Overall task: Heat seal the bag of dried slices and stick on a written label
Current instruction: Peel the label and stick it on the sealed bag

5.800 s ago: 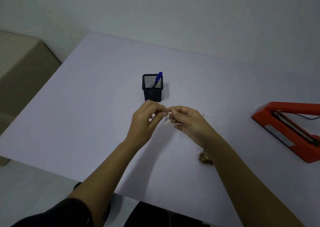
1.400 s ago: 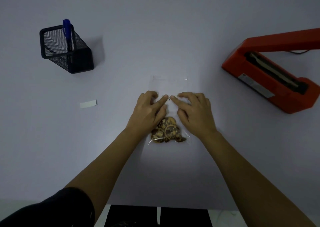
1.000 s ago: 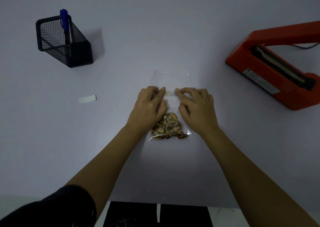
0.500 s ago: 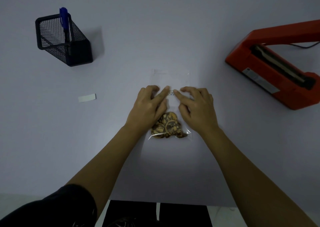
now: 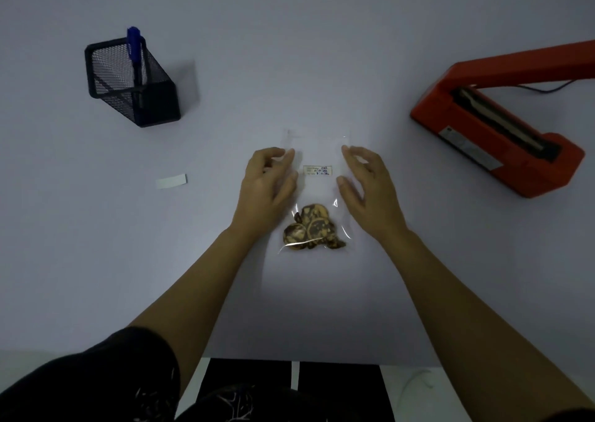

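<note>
Since the label (image 5: 318, 170) looks already stuck on, the desk (image 5: 289, 35) is laid out with used tools pushed aside: heat sealer (image 5: 502, 138) far right, pen holder (image 5: 128, 83) with pen (image 5: 135, 48) far left, backing strip (image 5: 171, 181) left. The bag (image 5: 317, 193) is laid flat at centre, dried slices (image 5: 310, 228) bunched at its near end. Left hand (image 5: 267, 189) and right hand (image 5: 370, 189) are held either side of the bag, fingers (image 5: 283, 155) spread loose, nothing gripped; edge contact cannot be told.

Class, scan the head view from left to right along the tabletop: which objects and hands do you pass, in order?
Black mesh pen holder → white paper strip → left hand → small written label → right hand → red heat sealer.
</note>
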A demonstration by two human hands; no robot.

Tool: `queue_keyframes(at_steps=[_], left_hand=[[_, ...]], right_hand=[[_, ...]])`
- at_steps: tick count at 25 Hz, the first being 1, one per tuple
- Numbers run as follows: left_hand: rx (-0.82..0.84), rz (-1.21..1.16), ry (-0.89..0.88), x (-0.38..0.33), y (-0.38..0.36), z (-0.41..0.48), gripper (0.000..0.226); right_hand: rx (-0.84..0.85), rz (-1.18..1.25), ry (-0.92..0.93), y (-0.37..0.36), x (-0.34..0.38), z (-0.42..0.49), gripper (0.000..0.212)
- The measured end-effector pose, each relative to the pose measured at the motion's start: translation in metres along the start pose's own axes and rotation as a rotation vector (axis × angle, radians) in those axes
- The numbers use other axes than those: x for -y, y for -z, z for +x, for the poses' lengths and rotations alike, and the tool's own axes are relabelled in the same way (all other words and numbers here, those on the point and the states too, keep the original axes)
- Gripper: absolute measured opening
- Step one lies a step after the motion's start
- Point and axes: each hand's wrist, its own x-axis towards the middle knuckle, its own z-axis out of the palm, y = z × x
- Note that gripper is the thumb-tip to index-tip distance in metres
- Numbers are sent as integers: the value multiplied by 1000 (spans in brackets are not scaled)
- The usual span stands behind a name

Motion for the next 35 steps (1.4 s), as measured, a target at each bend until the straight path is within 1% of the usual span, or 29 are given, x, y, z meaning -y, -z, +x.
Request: queue_keyframes(at_steps=[2, 4, 5, 6, 7, 9, 13, 16, 21, 24, 29, 35], left_hand=[[-30, -15, 191, -7, 13, -7, 37], [15, 37, 407, -18, 20, -16, 37], [61, 66, 477, -24, 21, -20, 36], [103, 75, 513, -31, 21, -23, 35], [135, 62, 528, -36, 19, -26, 34], [168, 5, 544, -40, 19, -26, 34], [156, -99, 643, -36, 25, -16, 41], [119, -230, 713, -31, 34, 4, 41], [9, -314, 675, -19, 40, 87, 40], [9, -328, 657, -13, 41, 152, 40], [32, -372, 694, 9, 28, 251, 41], [30, -320, 664, 26, 10, 302, 41]], right_hand=[[3, 80, -204, 12, 16, -6, 54], [43, 53, -467, 19, 31, -22, 62], [101, 61, -572, 20, 38, -32, 70], [169, 98, -636, 20, 45, -41, 78], [225, 147, -658, 18, 52, -49, 86], [261, 212, -649, 10, 63, -56, 96], [175, 289, -673, -1, 73, -46, 98], [144, 312, -639, -3, 76, -26, 98], [50, 315, -571, -2, 69, 54, 97], [19, 336, -547, 1, 54, 117, 97], [1, 340, -524, -3, 24, 215, 97], [-4, 333, -519, -14, -1, 265, 93]])
